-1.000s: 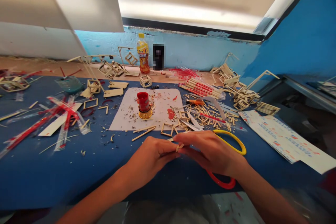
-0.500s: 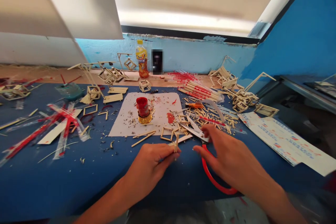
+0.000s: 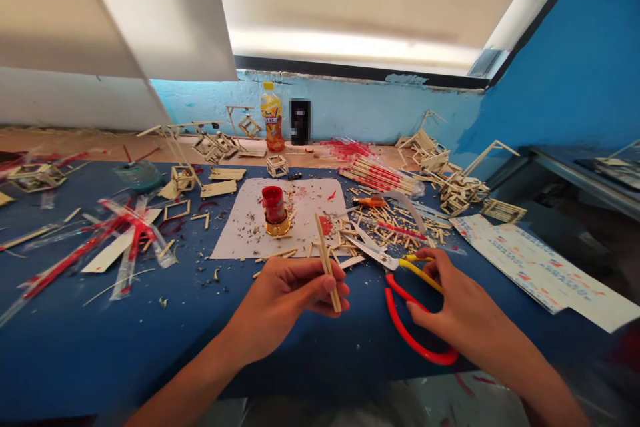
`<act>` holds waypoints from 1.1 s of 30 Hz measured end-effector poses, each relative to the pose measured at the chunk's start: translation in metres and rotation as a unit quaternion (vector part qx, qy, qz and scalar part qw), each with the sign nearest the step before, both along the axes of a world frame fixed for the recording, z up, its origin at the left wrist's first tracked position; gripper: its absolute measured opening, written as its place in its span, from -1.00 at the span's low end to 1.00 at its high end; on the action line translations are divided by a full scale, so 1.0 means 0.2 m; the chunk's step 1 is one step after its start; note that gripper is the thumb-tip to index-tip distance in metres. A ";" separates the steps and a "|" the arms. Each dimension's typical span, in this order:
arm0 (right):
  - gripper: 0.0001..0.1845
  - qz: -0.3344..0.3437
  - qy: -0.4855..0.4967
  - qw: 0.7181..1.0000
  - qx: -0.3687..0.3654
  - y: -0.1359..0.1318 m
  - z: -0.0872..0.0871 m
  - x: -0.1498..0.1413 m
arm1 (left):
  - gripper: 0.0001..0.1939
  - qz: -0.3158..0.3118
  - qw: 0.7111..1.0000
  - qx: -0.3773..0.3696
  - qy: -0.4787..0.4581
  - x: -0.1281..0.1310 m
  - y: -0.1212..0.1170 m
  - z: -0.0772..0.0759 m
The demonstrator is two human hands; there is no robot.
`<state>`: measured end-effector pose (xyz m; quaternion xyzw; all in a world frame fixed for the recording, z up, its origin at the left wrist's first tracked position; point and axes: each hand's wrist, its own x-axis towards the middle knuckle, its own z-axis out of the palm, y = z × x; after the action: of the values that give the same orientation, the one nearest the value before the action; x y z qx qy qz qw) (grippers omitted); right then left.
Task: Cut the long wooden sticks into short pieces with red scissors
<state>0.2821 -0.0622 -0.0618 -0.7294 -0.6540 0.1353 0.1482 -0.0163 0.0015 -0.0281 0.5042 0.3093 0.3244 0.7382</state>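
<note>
Head view. L hand closed in a pinch grip on a thin wooden stick, held above the blue table just in front of the white paper sheet. Stick's long axis runs near-upright, tilted: upper end leans away and slightly L toward the sheet, lower end sticks out below the thumb, toward the person.

R hand rests on the scissors, to the R of the sheet's near edge. Fingers curled loosely over the yellow and red loop handles; whether they are threaded through the loops, cannot tell. Blades point up-L toward the sheet, lying among cut stick scraps.

Red glue pot stands upright on the sheet. Orange-handled tool just R of the sheet. Juice bottle behind the sheet, by the wall; label unreadable. Printed strip far R of the sheet, text too small to read.

Open room: bare blue table L of the hands; the table's near edge lies under the wrists.
</note>
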 end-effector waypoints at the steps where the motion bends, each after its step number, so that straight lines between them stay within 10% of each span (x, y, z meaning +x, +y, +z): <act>1: -0.28 -0.022 0.026 0.999 -0.004 0.00 0.00 0.00 | -0.80 0.001 1.000 -0.008 -0.013 0.00 0.00 0.01; 5: -0.34 -0.037 0.247 0.968 0.020 -0.05 -0.02 0.05 | -0.86 0.000 0.997 -0.042 -0.067 0.00 -0.01 0.02; 11: -0.13 0.043 0.606 0.794 0.020 -0.17 -0.01 -0.01 | -0.82 -0.001 0.996 -0.048 -0.080 0.03 -0.05 0.05; 14: -0.30 0.047 0.659 0.751 0.017 -0.20 0.08 -0.14 | -0.79 -0.007 0.996 -0.056 -0.067 0.06 -0.08 0.07; 22: -0.47 0.056 0.652 0.753 0.071 -0.03 0.29 -0.37 | -0.77 -0.111 0.989 -0.096 -0.013 0.11 -0.16 0.10; 33: -0.43 0.092 0.675 0.725 0.102 0.09 0.31 -0.45 | -0.72 -0.157 0.981 -0.114 0.003 0.11 -0.22 0.13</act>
<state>0.1922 -0.0444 -0.0006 -0.3621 -0.4549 0.5372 0.6110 0.0052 -0.0419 -0.0028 0.4602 0.2627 0.1657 0.8317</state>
